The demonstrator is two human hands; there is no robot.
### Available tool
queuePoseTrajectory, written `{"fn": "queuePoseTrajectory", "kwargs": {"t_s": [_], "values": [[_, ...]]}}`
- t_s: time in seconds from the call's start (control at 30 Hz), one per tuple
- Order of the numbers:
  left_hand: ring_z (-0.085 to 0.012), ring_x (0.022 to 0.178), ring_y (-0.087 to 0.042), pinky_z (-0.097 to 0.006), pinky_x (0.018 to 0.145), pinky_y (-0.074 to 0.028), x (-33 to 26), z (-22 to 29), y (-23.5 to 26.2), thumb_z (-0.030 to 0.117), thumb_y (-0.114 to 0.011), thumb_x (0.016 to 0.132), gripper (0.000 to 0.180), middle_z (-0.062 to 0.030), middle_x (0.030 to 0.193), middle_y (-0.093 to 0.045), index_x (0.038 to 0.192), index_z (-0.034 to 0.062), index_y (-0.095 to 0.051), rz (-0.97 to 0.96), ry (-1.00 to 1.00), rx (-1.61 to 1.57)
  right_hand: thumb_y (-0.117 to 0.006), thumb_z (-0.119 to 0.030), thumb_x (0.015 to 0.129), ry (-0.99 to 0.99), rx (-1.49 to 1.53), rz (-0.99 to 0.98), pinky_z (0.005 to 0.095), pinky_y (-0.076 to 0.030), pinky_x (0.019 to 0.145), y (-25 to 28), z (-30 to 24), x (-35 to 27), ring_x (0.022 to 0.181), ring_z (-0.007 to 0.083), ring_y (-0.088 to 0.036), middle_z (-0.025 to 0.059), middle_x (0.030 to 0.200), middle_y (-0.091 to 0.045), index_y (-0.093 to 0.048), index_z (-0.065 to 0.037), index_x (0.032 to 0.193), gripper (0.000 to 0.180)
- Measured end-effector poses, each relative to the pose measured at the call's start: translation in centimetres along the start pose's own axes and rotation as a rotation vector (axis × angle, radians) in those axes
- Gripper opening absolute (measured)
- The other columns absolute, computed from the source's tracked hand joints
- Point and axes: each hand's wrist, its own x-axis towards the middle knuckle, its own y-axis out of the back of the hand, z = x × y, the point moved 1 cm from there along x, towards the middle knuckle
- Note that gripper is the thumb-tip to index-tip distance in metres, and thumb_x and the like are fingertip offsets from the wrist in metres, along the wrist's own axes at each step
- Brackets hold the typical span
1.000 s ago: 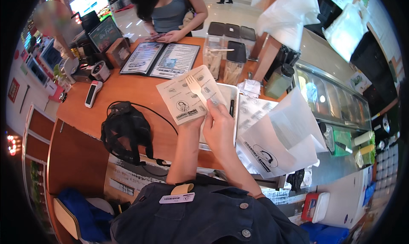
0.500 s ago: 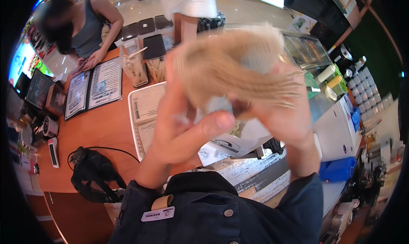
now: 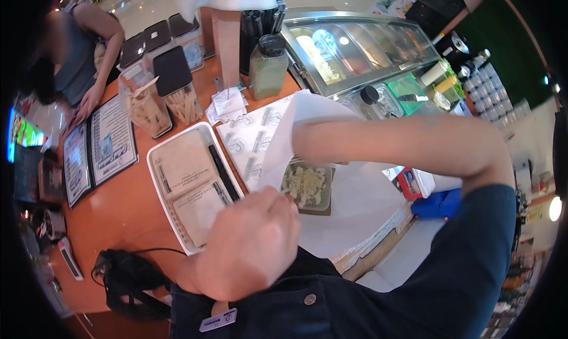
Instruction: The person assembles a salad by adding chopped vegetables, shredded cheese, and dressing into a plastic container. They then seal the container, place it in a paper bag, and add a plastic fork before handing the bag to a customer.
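In front of me a clear tub of pale chopped food stands on a small brown sheet, with white wrapping paper around it. My left hand is closed, knuckles up, beside the tub and near the paper's left edge; what its fingers hold, if anything, is hidden. My right arm reaches across above the tub. My right hand is blurred and lies against a raised fold of the paper; its fingers are mostly hidden.
A white tray holds brown printed napkins and a black strip. Behind stand a lidded jar, receipts on a spike and tubs of wooden cutlery. A glass-topped food display stands far right, a black bag near left. A person leans at the counter.
My hands no longer hold the blurred tan bundle. My left hand has come down and closed; my right arm now stretches left over the tub. The view has shifted, showing more of the food display.
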Motion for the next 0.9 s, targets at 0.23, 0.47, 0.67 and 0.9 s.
{"fn": "queuePoseTrajectory", "kwargs": {"t_s": [0.23, 0.47, 0.67, 0.9], "values": [[-0.0303, 0.061, -0.056, -0.038, 0.056, -0.047, -1.1, -1.8, 0.2, 0.008, -0.060, 0.082, 0.013, -0.0120, 0.067, -0.052, 0.077, -0.0031, -0.059, 0.022, -0.010, -0.120, -0.062, -0.015, 0.079, 0.010, 0.285, 0.073, 0.0430, -0.050, 0.074, 0.7, -1.4, 6.3, 0.087, 0.0317, -0.064, 0.0155, 0.094, -0.067, -0.070, -0.004, 0.097, 0.023], [-0.0327, 0.112, -0.057, -0.035, 0.095, -0.043, -4.9, -5.9, -0.8, 0.030, -0.076, 0.075, 0.073, -0.0207, 0.123, -0.056, 0.130, -0.0052, -0.045, 0.171, -0.021, -0.541, -0.064, -0.012, 0.084, -0.034, 0.516, 1.072, 0.0402, -0.050, 0.076, -0.7, -1.5, -13.6, 0.085, 0.0326, -0.065, 0.0174, 0.104, -0.065, -0.058, -0.001, 0.115, 0.034], [-0.0298, 0.126, -0.047, -0.036, 0.104, -0.035, -6.9, -12.5, -9.5, 0.016, -0.078, 0.070, 0.082, -0.0214, 0.136, -0.047, 0.138, -0.0036, -0.037, -0.196, 0.198, -0.485, -0.084, -0.016, 0.062, -0.593, 1.257, 0.503, 0.0356, -0.047, 0.092, -19.1, -6.7, -15.6, 0.111, 0.0241, -0.058, 0.0134, 0.121, -0.060, -0.051, -0.004, 0.127, 0.075], [-0.0213, 0.111, -0.056, -0.031, 0.093, -0.042, -6.1, -13.8, -17.4, 0.012, -0.068, 0.082, 0.050, -0.0227, 0.121, -0.056, 0.126, -0.0017, -0.050, 0.073, 0.296, -0.751, -0.083, -0.010, 0.067, -0.337, 1.927, 1.672, 0.0281, -0.049, 0.077, -25.3, -13.7, 4.1, 0.086, 0.0144, -0.062, 0.0074, 0.096, -0.067, -0.064, 0.003, 0.102, 0.042]]}}
